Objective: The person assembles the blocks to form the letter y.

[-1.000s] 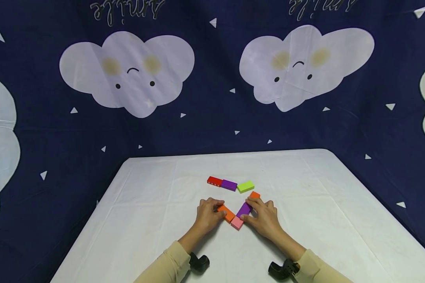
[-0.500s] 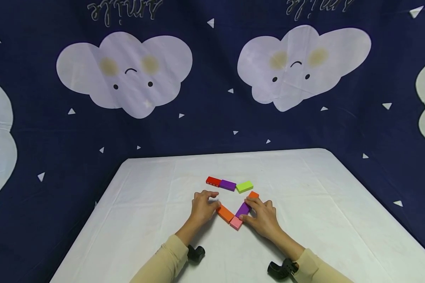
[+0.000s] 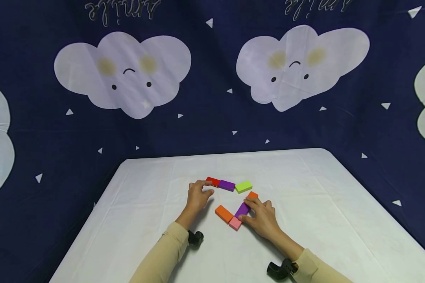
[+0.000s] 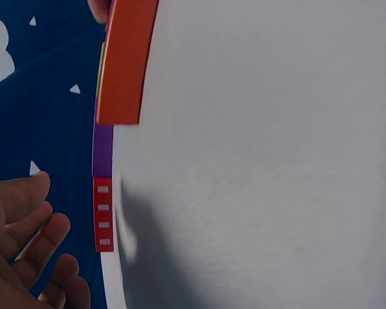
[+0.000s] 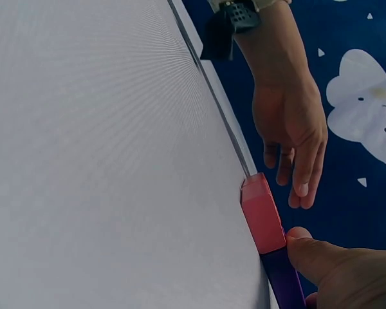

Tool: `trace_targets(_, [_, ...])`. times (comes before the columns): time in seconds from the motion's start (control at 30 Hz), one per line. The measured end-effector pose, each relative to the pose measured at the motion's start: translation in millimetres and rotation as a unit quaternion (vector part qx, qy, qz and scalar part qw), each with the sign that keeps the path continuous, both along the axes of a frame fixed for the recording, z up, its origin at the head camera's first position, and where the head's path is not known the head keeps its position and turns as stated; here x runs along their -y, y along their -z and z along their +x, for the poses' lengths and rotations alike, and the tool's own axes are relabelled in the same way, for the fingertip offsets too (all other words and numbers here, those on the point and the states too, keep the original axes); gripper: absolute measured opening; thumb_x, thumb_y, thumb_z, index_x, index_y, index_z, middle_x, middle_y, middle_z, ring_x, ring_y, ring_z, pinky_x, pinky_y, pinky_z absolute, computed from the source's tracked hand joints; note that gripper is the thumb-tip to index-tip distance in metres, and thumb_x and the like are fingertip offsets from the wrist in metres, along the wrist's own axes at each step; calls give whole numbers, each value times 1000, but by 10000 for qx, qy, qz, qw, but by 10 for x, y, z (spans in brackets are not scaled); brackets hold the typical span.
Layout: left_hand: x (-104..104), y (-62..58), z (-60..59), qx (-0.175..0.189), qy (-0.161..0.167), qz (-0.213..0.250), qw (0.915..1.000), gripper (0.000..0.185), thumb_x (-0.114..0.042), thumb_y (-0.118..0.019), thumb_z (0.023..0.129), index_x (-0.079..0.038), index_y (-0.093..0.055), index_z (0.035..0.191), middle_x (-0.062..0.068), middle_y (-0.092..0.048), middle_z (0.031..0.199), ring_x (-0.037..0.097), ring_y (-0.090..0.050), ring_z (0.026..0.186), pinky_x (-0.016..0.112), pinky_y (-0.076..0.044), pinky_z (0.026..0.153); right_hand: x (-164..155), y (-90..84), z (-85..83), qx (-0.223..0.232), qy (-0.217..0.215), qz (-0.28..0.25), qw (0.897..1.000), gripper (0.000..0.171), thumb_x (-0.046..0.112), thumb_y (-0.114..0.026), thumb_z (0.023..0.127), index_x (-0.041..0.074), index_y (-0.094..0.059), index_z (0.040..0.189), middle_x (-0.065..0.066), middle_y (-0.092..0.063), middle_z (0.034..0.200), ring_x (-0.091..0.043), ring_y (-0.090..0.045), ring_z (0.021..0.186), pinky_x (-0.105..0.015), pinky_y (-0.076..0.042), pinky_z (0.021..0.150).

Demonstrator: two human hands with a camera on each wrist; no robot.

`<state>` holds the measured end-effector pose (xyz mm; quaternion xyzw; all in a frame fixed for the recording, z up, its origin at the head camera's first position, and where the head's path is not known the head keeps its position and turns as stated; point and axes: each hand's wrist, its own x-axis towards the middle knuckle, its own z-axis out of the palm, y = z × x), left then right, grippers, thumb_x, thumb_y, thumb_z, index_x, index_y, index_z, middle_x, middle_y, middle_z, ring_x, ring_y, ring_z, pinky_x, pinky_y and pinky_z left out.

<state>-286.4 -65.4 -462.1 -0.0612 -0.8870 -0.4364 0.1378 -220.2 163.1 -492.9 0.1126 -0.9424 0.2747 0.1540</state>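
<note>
My left hand holds nothing; its thumb and forefinger are parted just in front of the red block, whose side shows white marks in the left wrist view. My right hand holds a purple block between thumb and fingers. A pink block meets that purple block's near end, and an orange block lies at its far end, partly behind my fingers. Slanting up-left from the pink one is another orange block. In the right wrist view my thumb presses by the pink-purple joint.
Beyond the hands, a second purple block adjoins the red one, with a lime-green block at its right. All lie on a white-covered table. A dark blue cloth with clouds hangs behind. Each wrist carries a black camera.
My left hand has let go of the left orange block and moved away, up to the red block. My right hand has stayed at the purple block.
</note>
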Motion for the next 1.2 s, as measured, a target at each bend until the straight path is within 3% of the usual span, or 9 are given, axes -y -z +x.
trace_targets(0.33, [26,95,-189,-136,-21,116,9998,30,-10,-73,78,-6,-71,107,11,-70,102,25,-48,92,34,-37,77,-10,23,17,-26,-10,-23,10000,60,41,-77,71,13,-64,122,-1,-62,123,-20,-38,81,-31,-25,67])
trace_targets(0.53, [51,88,-292,-123,9,38,9999,31,-11,-72,80,-8,-70,110,11,-68,112,29,-48,102,43,-36,86,-10,16,18,-47,-4,-55,10000,59,41,-77,71,14,-64,122,-1,-62,122,-19,-37,81,-31,-25,68])
trace_targets(0.77, [55,41,-412,172,150,-468,9986,35,-16,-72,81,-13,-68,115,9,-64,122,28,-45,110,43,-29,90,-12,5,20,-18,-7,-56,10000,59,42,-78,71,14,-64,122,0,-62,123,-19,-37,81,-31,-25,68])
trace_targets(1.2, [77,31,-559,817,411,-578,9941,34,-15,-72,81,-15,-68,115,7,-62,124,27,-40,114,43,-27,92,-14,20,2,22,-6,-84,10000,60,43,-77,71,14,-64,122,0,-62,123,-19,-37,81,-30,-24,68])
